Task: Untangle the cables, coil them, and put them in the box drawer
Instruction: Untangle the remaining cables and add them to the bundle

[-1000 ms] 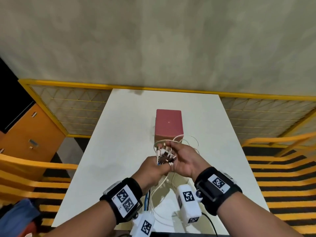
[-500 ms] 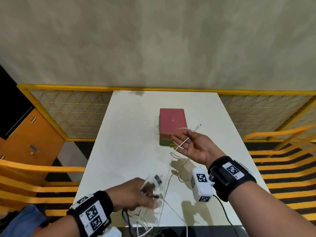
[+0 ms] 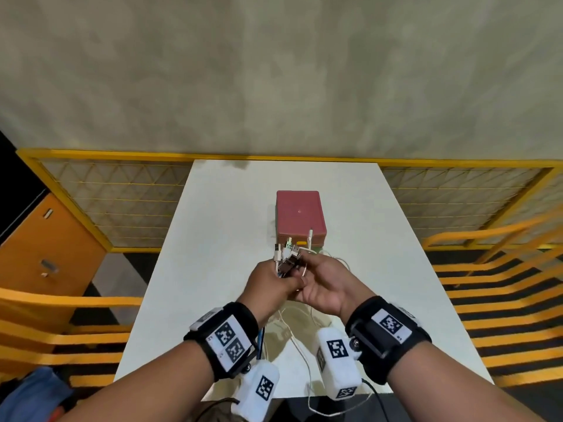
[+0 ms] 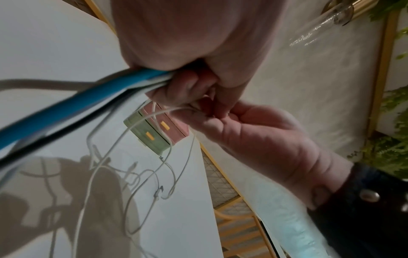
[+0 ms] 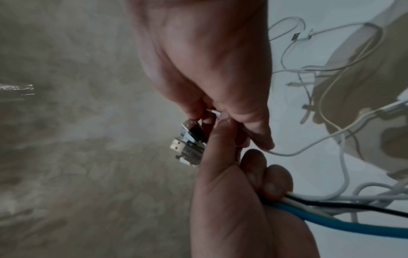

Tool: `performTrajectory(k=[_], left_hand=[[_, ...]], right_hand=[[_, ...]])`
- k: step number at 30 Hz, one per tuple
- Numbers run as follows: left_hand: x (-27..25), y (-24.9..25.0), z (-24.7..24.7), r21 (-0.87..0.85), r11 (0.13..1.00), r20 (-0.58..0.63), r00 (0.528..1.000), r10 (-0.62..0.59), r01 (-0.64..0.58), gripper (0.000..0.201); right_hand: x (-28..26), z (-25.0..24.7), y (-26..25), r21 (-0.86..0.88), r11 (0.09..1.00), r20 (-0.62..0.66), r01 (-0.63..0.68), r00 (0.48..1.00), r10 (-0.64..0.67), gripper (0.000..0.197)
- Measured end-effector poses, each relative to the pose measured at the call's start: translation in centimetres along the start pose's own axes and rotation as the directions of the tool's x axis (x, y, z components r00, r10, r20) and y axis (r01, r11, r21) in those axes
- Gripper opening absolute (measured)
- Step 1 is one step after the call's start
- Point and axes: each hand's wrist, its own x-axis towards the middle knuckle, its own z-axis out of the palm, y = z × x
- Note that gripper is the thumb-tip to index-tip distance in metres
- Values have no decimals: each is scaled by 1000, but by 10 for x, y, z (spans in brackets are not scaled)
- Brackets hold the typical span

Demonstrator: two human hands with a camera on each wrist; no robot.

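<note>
My left hand (image 3: 280,277) grips a bundle of cables (image 3: 288,257) just below their plugs, above the middle of the white table (image 3: 213,239). The wrist views show a thick blue cable (image 5: 331,225), a white one and a black one leaving its fist (image 4: 176,87). USB plugs (image 5: 187,144) stick out past the fingers. My right hand (image 3: 306,269) touches the left and pinches a thin white cable (image 5: 284,154) beside the plugs. Loose white loops (image 4: 141,183) hang down to the table. The red box (image 3: 300,213) stands just beyond, its green drawers (image 4: 150,134) closed.
Yellow mesh railings (image 3: 122,202) run along the table's far and left sides. An orange cabinet (image 3: 39,254) stands at the left. Orange slatted benches (image 3: 502,284) flank the table. White cable slack (image 3: 307,370) trails over the front edge.
The hands were apart, the left low near the front edge and the right raised with a white cable. Now they have come together again above the table, in front of the box.
</note>
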Motion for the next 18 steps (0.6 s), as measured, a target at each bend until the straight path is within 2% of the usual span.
performTrajectory(k=[3,8,12,16,17,18], left_hand=[[-4,2,-2,30,999,30,999,-19,18,21],[-16,5,-6,65,996,173,983,-67,57,21],[-19,-1,-12,97,989,194,973,-124,107,19],[-25,-2,-18,-11,990,212,968,-134,140,18],[-25,-2,-21,-23,989,201,970,-140,148,18],[-23,-3,-26,-27,988,175,974,-144,151,22]], right_hand=[[3,-1,0,-57,998,-25,-27,999,26,33],[8,-9,-8,-65,997,-52,-47,998,44,29],[14,-17,-8,-100,995,-96,-29,995,20,21],[4,-21,-9,-262,964,-70,-55,997,38,10],[-2,-24,-8,-337,939,-51,-75,997,61,11],[-7,-30,-5,-408,908,-27,-97,995,94,21]])
